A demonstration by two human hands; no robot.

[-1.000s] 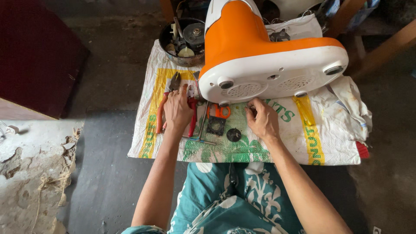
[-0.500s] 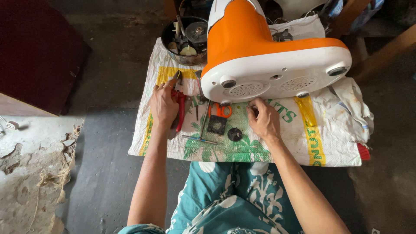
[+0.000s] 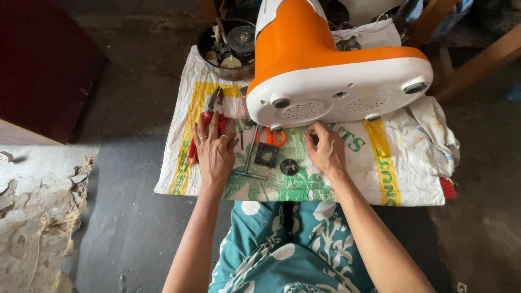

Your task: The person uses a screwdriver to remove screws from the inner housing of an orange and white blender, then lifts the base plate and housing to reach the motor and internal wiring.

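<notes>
The orange-and-white appliance base (image 3: 325, 70) lies tipped on its side on the printed woven sack (image 3: 380, 179) that covers the low desk, with its white underside, feet and vent grilles turned toward the person. The left hand (image 3: 214, 149) lies flat over the red-handled pliers (image 3: 209, 116), fingers spread and not closed around the handles; the plier jaws project beyond the fingertips. The right hand (image 3: 325, 149) rests just below the underside rim, fingertips curled together as if pinching a small part; whether anything is in that grip cannot be told. A metal rod (image 3: 251, 154), an orange-handled tool (image 3: 269, 137), a square black part (image 3: 267, 154) and a round black part (image 3: 289, 166) lie between the hands. A metal bowl of parts (image 3: 228, 46) stands beyond the pliers. The step in hand appears to be tool selection during disassembly of the underside; the next move calls for closing the left grip fully around the pliers.
</notes>
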